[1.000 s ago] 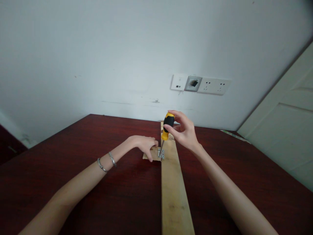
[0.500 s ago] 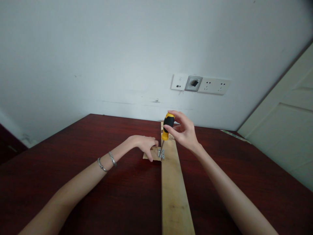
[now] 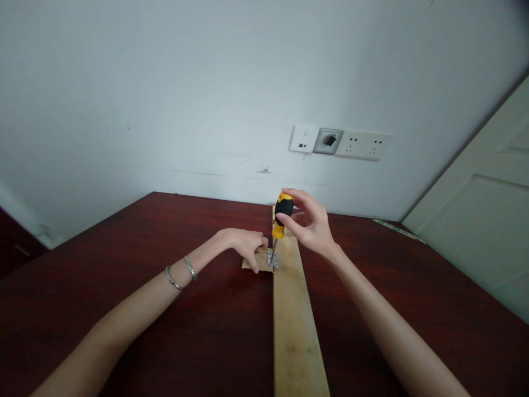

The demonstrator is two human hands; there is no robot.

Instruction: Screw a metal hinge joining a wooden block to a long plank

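Note:
My right hand (image 3: 309, 220) grips a yellow and black screwdriver (image 3: 284, 212) by its handle, tilted with the shaft pointing down. Its tip meets a small metal hinge (image 3: 273, 259), but the screw under it is too small to make out. The hinge spans a long pale wooden plank (image 3: 291, 309) and a short wooden piece (image 3: 260, 262) set against the plank's left side. Thumb and fingers of my left hand (image 3: 248, 245) hold the short piece from its left, the thumb on the near side. Bracelets circle my left wrist.
The plank lies lengthwise on a dark red wooden table (image 3: 198, 342), its far end close to a white wall (image 3: 185, 99). Sockets (image 3: 363, 145) are set in the wall. A thin printed strip (image 3: 399, 230) lies near the white panelled door (image 3: 487, 220) at right.
The screwdriver handle has shifted very slightly left and down, with my right hand still around it. My left hand and the wooden pieces look the same.

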